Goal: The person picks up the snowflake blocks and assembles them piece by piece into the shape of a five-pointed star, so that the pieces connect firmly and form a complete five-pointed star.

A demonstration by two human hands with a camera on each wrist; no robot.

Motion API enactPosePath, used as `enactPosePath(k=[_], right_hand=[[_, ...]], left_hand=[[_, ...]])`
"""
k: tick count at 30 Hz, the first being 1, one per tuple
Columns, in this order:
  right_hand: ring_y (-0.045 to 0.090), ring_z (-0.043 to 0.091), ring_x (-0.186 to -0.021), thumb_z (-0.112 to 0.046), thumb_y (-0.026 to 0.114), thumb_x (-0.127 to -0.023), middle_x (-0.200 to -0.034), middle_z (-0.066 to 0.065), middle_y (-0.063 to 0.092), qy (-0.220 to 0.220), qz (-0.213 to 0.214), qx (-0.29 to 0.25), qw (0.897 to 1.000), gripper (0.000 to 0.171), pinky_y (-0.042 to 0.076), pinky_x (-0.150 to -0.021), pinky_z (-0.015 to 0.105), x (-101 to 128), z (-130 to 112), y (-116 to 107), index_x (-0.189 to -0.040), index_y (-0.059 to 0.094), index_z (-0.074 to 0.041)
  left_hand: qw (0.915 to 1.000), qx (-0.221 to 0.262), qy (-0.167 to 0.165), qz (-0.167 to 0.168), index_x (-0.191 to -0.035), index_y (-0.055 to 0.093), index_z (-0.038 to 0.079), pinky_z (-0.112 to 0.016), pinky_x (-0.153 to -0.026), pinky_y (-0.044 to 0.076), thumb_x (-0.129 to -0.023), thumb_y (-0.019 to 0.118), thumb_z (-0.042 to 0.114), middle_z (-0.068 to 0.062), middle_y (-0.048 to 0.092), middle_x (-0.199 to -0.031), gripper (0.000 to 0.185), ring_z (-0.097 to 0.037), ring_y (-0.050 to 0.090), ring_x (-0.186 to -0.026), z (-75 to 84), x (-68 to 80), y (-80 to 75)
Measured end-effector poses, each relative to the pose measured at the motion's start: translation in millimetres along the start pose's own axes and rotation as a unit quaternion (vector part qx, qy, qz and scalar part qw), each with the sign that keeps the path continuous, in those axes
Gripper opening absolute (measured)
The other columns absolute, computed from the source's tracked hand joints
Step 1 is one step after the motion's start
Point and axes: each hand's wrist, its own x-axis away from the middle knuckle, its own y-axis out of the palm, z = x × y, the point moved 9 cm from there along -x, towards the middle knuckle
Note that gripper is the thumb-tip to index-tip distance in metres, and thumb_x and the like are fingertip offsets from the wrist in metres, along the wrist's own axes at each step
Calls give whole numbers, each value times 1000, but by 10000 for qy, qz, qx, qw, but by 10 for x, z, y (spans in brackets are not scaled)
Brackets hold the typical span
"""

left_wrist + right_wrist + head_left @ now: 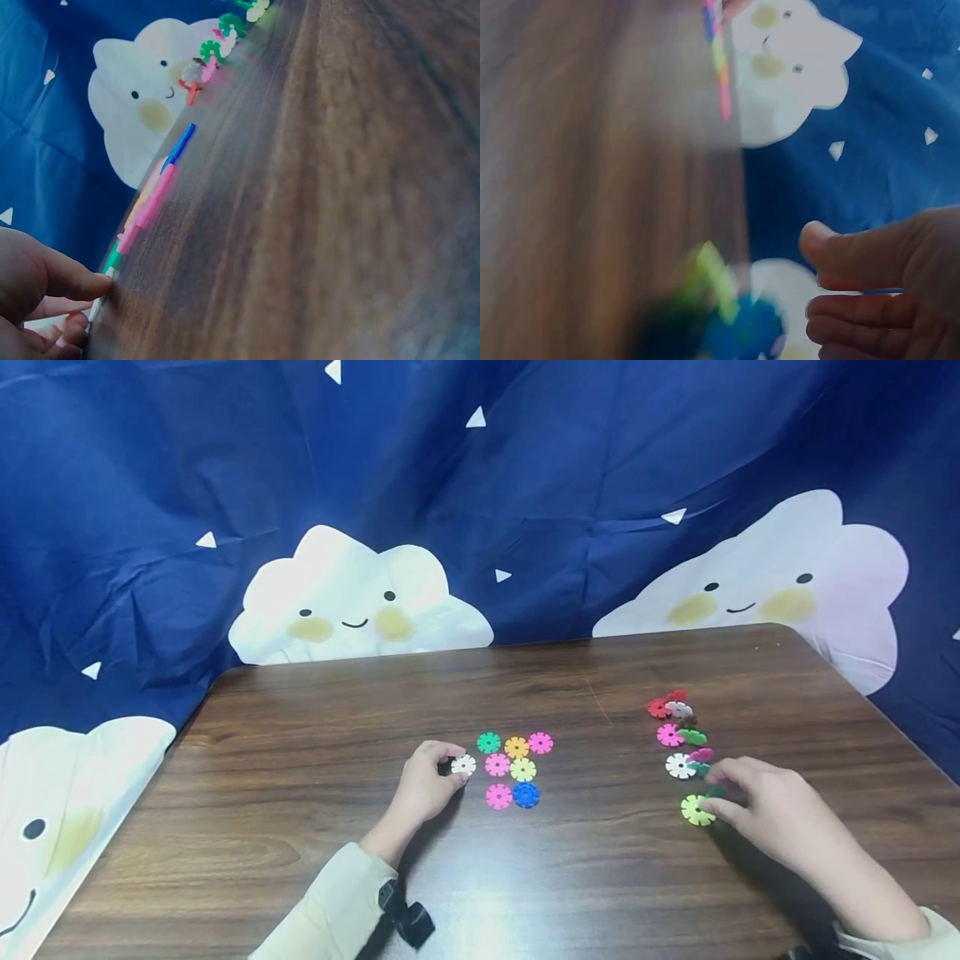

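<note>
My left hand [426, 783] pinches a white notched plastic disc [463, 765] flat at the tabletop, thumb on the near edge and fingers on the far one. Right beside it lies a group of similar discs: a green one [489, 742], an orange one [517, 747], a blue one [527, 795], a pale yellow one [523, 769] and several pink ones. Over at the right, my right hand [772, 797] hovers by a yellow-green disc [697, 810], its thumb and fingers apart. The right wrist view shows nothing between the thumb [821, 234] and fingers.
Several more discs form a column ahead of the right hand, some leaning on others: a red one [659, 707], a pink one [670, 735], a white one [678, 766] and a green one [693, 737]. A blue cloud-print curtain [540, 485] hangs behind the brown wooden table [300, 793].
</note>
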Motion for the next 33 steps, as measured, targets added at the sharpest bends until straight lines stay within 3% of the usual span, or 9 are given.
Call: enactPosePath(k=[3, 6, 10, 14, 19, 25, 33], right_hand=[[57, 13, -64, -20, 82, -63, -74, -5, 63, -165, -41, -270, 9995, 25, 48, -59, 35, -137, -186, 9, -80, 64, -16], [51, 8, -65, -24, 80, -69, -76, -8, 62, -112, -565, -769, 9954, 21, 45, -59, 30, -279, -349, 152, -82, 65, -17], [48, 8, -65, -29, 75, -76, -78, -7, 63, 162, -1389, -1378, 9805, 22, 44, -59, 27, -449, -514, 444, -88, 65, -14], [51, 11, -67, -29, 72, -80, -78, -3, 61, 455, -1879, -1727, 9658, 26, 45, -63, 29, -638, -621, 714, -96, 64, -10], [54, 13, -72, -26, 70, -82, -84, 2, 61, 631, -2124, -2026, 9539, 29, 46, -68, 31, -895, -698, 982, -102, 63, -6], [56, 20, -83, -22, 72, -80, -92, 9, 62, 734, -2039, -1959, 9564, 35, 48, -75, 36, -1100, -681, 1208, -107, 61, -2], [51, 24, -87, -20, 74, -78, -92, 9, 57, 746, -2145, -1745, 9581, 30, 44, -78, 39, -1203, -716, 1412, -101, 63, -4]], left_hand=[[10000, -1, -18, -9, -100, 67, 3, -43, -86, 46, -74, 71, 4, -13, 60, -103, 26, -27, 56, -95, 10, 1, -2], [10000, 20, -48, -38, -100, 67, 4, -43, -86, 46, -74, 71, 4, -13, 60, -103, 26, -27, 57, -95, 14, 4, 5], [10000, 19, -50, -48, -100, 67, 4, -43, -87, 46, -74, 71, 4, -13, 60, -104, 26, -27, 57, -96, 16, 5, 11], [10000, -24, -20, -21, -99, 67, 4, -42, -86, 46, -74, 72, 4, -12, 59, -101, 26, -26, 56, -94, 20, -2, 1], [9997, -189, 39, -136, -96, 66, 5, -41, -83, 45, -74, 72, 4, -12, 58, -99, 22, -25, 55, -90, 55, -35, 3], [9980, -398, -20, -493, -94, 64, 5, -40, -81, 45, -74, 71, 3, -11, 57, -95, 21, -24, 53, -88, 77, -110, 53], [9971, -416, -235, -588, -92, 60, 6, -38, -80, 44, -74, 72, 2, -9, 54, -91, 22, -23, 51, -86, 32, -112, 45]])
